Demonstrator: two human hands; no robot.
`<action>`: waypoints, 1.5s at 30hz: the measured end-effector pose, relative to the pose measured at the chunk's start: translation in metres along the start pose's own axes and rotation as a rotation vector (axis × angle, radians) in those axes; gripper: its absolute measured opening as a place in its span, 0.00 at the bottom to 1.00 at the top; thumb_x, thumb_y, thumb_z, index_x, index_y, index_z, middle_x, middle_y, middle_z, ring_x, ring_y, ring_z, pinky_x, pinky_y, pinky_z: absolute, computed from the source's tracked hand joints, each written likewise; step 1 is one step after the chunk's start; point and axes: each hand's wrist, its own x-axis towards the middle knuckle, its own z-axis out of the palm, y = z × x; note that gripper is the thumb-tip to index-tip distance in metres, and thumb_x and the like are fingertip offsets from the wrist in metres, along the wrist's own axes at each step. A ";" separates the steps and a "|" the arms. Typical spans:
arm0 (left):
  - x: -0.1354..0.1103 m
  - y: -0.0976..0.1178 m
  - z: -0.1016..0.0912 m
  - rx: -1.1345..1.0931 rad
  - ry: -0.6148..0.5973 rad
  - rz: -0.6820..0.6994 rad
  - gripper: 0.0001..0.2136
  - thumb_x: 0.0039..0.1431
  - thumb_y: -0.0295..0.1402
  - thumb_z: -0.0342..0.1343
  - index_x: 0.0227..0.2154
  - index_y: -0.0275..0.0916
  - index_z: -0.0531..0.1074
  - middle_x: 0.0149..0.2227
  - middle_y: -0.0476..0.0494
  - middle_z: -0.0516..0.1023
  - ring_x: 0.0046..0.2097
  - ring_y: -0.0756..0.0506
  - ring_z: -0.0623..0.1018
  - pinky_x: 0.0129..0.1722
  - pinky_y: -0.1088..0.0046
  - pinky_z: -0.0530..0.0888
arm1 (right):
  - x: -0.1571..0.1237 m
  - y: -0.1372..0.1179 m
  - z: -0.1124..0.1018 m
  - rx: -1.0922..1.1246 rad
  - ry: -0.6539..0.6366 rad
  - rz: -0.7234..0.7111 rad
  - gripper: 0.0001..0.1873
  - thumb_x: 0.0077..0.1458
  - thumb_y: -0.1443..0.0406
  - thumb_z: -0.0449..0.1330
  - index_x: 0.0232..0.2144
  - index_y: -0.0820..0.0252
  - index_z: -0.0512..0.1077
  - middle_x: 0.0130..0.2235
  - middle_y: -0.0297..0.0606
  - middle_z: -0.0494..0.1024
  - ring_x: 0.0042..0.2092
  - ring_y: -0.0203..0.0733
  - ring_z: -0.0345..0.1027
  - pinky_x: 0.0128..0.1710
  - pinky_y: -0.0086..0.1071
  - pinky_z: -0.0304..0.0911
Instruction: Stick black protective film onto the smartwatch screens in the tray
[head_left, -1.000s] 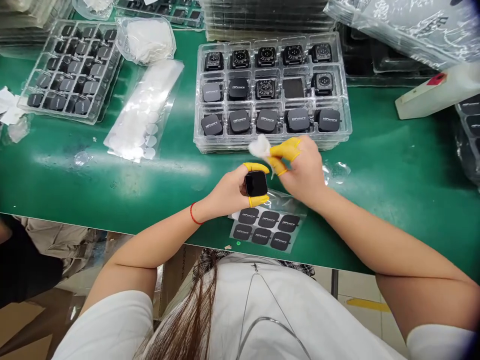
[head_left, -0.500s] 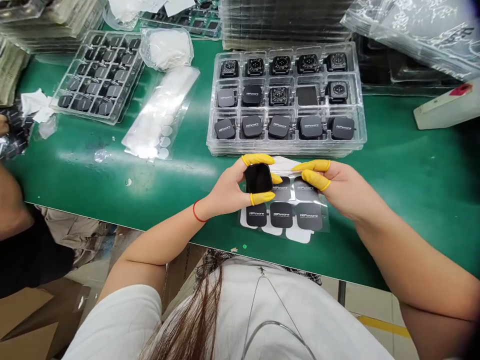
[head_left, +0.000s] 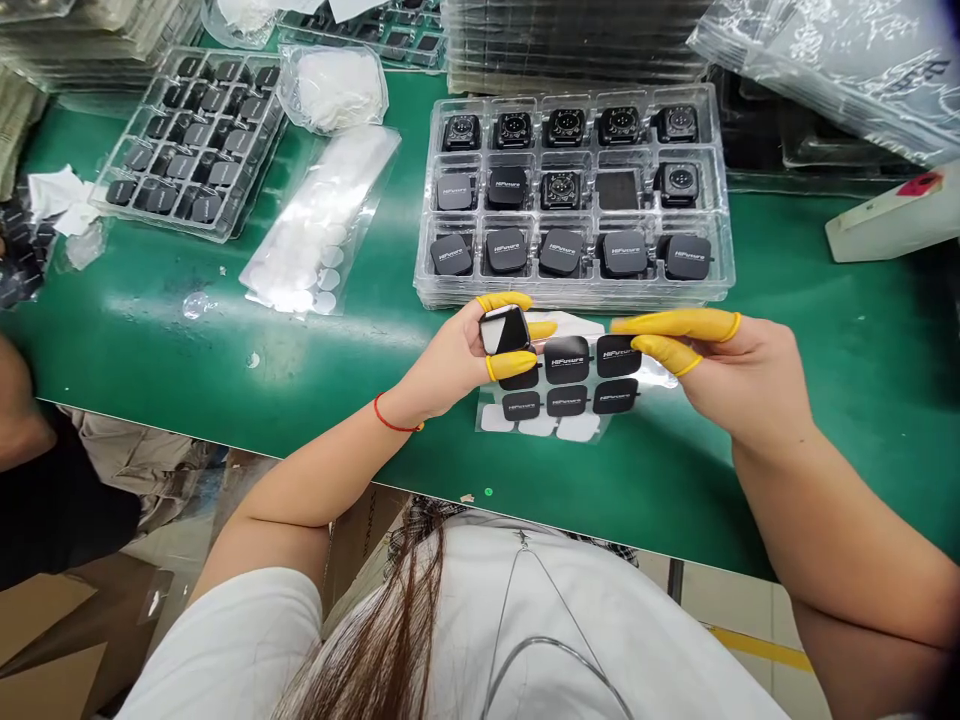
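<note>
Over the sticker sheet (head_left: 555,400), the left hand (head_left: 442,360) pinches a black watch (head_left: 505,331), long side pointing right, a bit up. The right hand (head_left: 731,370) is nearly closed; I can't tell if it holds the sheet.

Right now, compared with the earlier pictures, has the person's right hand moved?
Yes. The right hand has moved to the right in the view: it is now level with the right edge of the plastic tray, which stays in place.
</note>
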 end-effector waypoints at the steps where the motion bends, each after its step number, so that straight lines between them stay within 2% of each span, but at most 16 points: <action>1: 0.000 0.000 0.001 0.005 0.023 -0.013 0.27 0.50 0.36 0.68 0.50 0.40 0.63 0.50 0.39 0.79 0.52 0.40 0.81 0.49 0.64 0.79 | 0.000 -0.002 -0.001 0.015 0.010 -0.094 0.09 0.53 0.70 0.66 0.33 0.50 0.81 0.46 0.36 0.80 0.50 0.45 0.73 0.54 0.44 0.67; 3: -0.001 -0.001 0.004 0.057 0.061 -0.020 0.26 0.49 0.34 0.68 0.49 0.40 0.63 0.46 0.41 0.80 0.50 0.41 0.82 0.46 0.66 0.79 | 0.000 -0.010 -0.001 0.122 0.043 -0.220 0.13 0.53 0.73 0.66 0.33 0.47 0.82 0.46 0.34 0.80 0.52 0.43 0.70 0.56 0.42 0.65; 4: -0.002 -0.002 0.006 0.110 0.068 -0.019 0.25 0.49 0.33 0.68 0.49 0.40 0.63 0.43 0.42 0.80 0.49 0.41 0.82 0.45 0.67 0.79 | 0.000 -0.015 0.001 0.173 0.057 -0.221 0.14 0.53 0.73 0.65 0.33 0.46 0.82 0.43 0.33 0.80 0.49 0.42 0.71 0.52 0.39 0.67; 7: -0.007 -0.006 0.011 0.347 0.045 0.022 0.24 0.50 0.33 0.66 0.49 0.42 0.66 0.42 0.46 0.79 0.42 0.45 0.82 0.38 0.69 0.78 | 0.000 -0.030 0.014 0.247 0.001 -0.006 0.09 0.54 0.70 0.66 0.33 0.47 0.81 0.35 0.31 0.80 0.38 0.38 0.72 0.41 0.34 0.70; 10: -0.011 -0.010 0.015 0.521 0.006 0.105 0.23 0.49 0.33 0.65 0.49 0.43 0.68 0.46 0.47 0.78 0.40 0.47 0.80 0.38 0.71 0.77 | 0.000 -0.039 0.033 0.242 -0.173 0.224 0.02 0.54 0.63 0.67 0.32 0.51 0.81 0.35 0.33 0.80 0.38 0.41 0.74 0.40 0.37 0.73; 13: -0.013 -0.011 0.017 0.576 -0.032 0.124 0.24 0.49 0.32 0.64 0.50 0.43 0.67 0.47 0.47 0.78 0.41 0.47 0.80 0.40 0.71 0.76 | 0.000 -0.040 0.046 0.215 -0.276 0.290 0.06 0.54 0.58 0.67 0.33 0.53 0.81 0.36 0.35 0.81 0.40 0.45 0.75 0.44 0.40 0.74; 16: -0.013 -0.010 0.019 0.624 -0.038 0.112 0.22 0.50 0.33 0.63 0.49 0.43 0.66 0.45 0.48 0.79 0.38 0.47 0.80 0.39 0.70 0.75 | 0.000 -0.037 0.051 0.196 -0.298 0.289 0.07 0.54 0.58 0.67 0.33 0.53 0.81 0.37 0.35 0.81 0.41 0.46 0.76 0.46 0.41 0.73; 21: -0.014 -0.009 0.019 0.660 -0.032 0.106 0.22 0.50 0.34 0.62 0.48 0.41 0.66 0.45 0.47 0.80 0.39 0.46 0.81 0.38 0.70 0.75 | -0.002 -0.033 0.051 0.213 -0.298 0.266 0.06 0.55 0.59 0.67 0.35 0.52 0.81 0.38 0.34 0.81 0.43 0.45 0.76 0.48 0.40 0.72; 26: -0.013 -0.010 0.019 0.679 -0.038 0.094 0.22 0.50 0.35 0.63 0.48 0.42 0.65 0.43 0.48 0.80 0.41 0.45 0.81 0.39 0.70 0.74 | -0.003 -0.032 0.052 0.175 -0.304 0.263 0.05 0.56 0.60 0.66 0.35 0.51 0.81 0.39 0.34 0.82 0.42 0.46 0.76 0.46 0.40 0.73; 37: -0.014 -0.011 0.020 0.693 -0.039 0.112 0.20 0.51 0.34 0.62 0.47 0.41 0.65 0.40 0.50 0.80 0.37 0.47 0.81 0.35 0.72 0.74 | -0.005 -0.032 0.054 0.111 -0.298 0.187 0.06 0.58 0.62 0.64 0.35 0.52 0.81 0.39 0.34 0.81 0.42 0.45 0.75 0.42 0.39 0.72; 39: -0.014 -0.012 0.020 0.697 -0.044 0.117 0.20 0.52 0.34 0.62 0.48 0.40 0.65 0.42 0.49 0.80 0.37 0.48 0.81 0.36 0.72 0.74 | -0.006 -0.034 0.053 0.030 -0.290 0.114 0.06 0.58 0.62 0.62 0.36 0.52 0.80 0.38 0.35 0.81 0.41 0.45 0.74 0.42 0.40 0.71; 42: -0.014 -0.012 0.019 0.699 -0.051 0.123 0.22 0.52 0.33 0.62 0.50 0.41 0.65 0.45 0.48 0.80 0.38 0.48 0.80 0.37 0.73 0.75 | -0.007 -0.033 0.050 -0.237 -0.194 -0.102 0.09 0.60 0.62 0.60 0.40 0.51 0.80 0.39 0.39 0.79 0.43 0.49 0.73 0.44 0.45 0.69; 44: -0.014 -0.011 0.018 0.689 -0.064 0.139 0.23 0.52 0.33 0.62 0.51 0.42 0.65 0.47 0.47 0.79 0.40 0.48 0.80 0.39 0.73 0.75 | -0.008 -0.030 0.051 -0.366 -0.157 -0.173 0.16 0.58 0.58 0.62 0.48 0.53 0.77 0.42 0.42 0.78 0.45 0.53 0.71 0.45 0.48 0.68; 45: -0.014 -0.011 0.017 0.687 -0.084 0.147 0.23 0.52 0.33 0.62 0.51 0.42 0.65 0.47 0.47 0.79 0.40 0.48 0.80 0.39 0.73 0.75 | -0.008 -0.027 0.053 -0.374 -0.186 -0.160 0.23 0.56 0.57 0.64 0.53 0.55 0.74 0.44 0.44 0.77 0.46 0.54 0.71 0.44 0.48 0.69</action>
